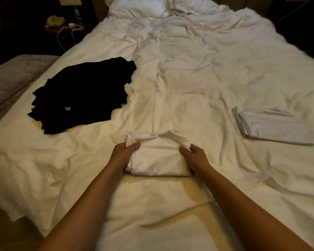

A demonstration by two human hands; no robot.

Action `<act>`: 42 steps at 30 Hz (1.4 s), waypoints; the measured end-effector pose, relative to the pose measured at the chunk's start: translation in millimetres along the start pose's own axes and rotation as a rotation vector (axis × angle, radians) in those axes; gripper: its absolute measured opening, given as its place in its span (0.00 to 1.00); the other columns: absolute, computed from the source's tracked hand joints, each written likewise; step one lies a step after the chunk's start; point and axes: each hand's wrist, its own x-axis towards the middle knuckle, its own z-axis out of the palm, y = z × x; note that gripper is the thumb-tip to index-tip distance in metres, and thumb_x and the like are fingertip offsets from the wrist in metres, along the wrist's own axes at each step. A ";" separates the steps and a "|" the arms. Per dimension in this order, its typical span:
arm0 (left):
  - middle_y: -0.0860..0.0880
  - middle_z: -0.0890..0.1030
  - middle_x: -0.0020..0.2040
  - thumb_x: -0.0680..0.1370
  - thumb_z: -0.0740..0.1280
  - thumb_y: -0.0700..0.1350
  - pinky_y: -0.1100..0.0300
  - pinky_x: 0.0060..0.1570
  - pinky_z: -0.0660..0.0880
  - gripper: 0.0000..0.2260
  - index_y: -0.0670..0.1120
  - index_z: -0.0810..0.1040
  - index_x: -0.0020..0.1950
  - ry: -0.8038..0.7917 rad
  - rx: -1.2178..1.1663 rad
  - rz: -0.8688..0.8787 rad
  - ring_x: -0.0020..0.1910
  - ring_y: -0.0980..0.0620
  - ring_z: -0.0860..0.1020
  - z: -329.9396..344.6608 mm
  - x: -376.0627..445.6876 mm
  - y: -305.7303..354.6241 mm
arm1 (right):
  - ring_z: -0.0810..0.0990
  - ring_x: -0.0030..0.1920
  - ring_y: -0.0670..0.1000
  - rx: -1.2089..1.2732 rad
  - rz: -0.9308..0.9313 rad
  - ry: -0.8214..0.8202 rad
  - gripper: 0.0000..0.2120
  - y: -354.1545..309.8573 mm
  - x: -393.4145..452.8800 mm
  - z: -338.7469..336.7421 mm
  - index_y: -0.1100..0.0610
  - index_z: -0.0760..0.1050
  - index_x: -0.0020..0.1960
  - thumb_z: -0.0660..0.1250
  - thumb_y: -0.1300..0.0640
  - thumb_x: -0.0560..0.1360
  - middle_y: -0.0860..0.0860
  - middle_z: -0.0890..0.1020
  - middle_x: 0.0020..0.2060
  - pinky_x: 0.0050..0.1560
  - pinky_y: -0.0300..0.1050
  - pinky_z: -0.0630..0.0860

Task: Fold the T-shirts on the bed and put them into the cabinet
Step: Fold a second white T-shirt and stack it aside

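One folded white T-shirt (pixel 159 158) at the bed's (pixel 188 73) near edge, one folded pale T-shirt (pixel 272 125) by its right edge, one pile of black T-shirts (pixel 83 95) near its left edge, two pillows (pixel 138 6) at its far edge, two hands (pixel 124 153).

Two bare arms come in from the bottom. No sleeves cover them up to the picture's edge. The left hand (pixel 124 153) and the right hand (pixel 196 156) wear nothing: no rings, no watch, no gloves.
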 end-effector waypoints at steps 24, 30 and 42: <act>0.47 0.83 0.54 0.79 0.71 0.50 0.54 0.52 0.78 0.14 0.44 0.79 0.61 -0.332 0.098 0.190 0.50 0.48 0.81 321.9 -41.0 40.7 | 0.77 0.42 0.44 -0.049 -0.083 0.476 0.11 30.1 27.0 -301.7 0.57 0.79 0.51 0.66 0.50 0.79 0.50 0.81 0.43 0.40 0.43 0.73; 0.47 0.81 0.50 0.79 0.70 0.52 0.56 0.49 0.76 0.15 0.43 0.79 0.60 -0.278 0.147 0.202 0.49 0.47 0.79 389.1 -25.8 64.3 | 0.80 0.45 0.56 -0.122 -0.118 0.559 0.13 15.1 75.8 -353.7 0.61 0.79 0.51 0.67 0.50 0.78 0.53 0.81 0.42 0.50 0.53 0.77; 0.39 0.78 0.60 0.74 0.66 0.67 0.46 0.61 0.75 0.32 0.41 0.80 0.62 -0.091 0.582 0.329 0.57 0.39 0.78 470.6 25.6 53.0 | 0.78 0.56 0.59 -0.382 -0.043 0.591 0.19 64.7 150.4 -403.3 0.60 0.76 0.62 0.66 0.47 0.79 0.57 0.80 0.55 0.50 0.45 0.68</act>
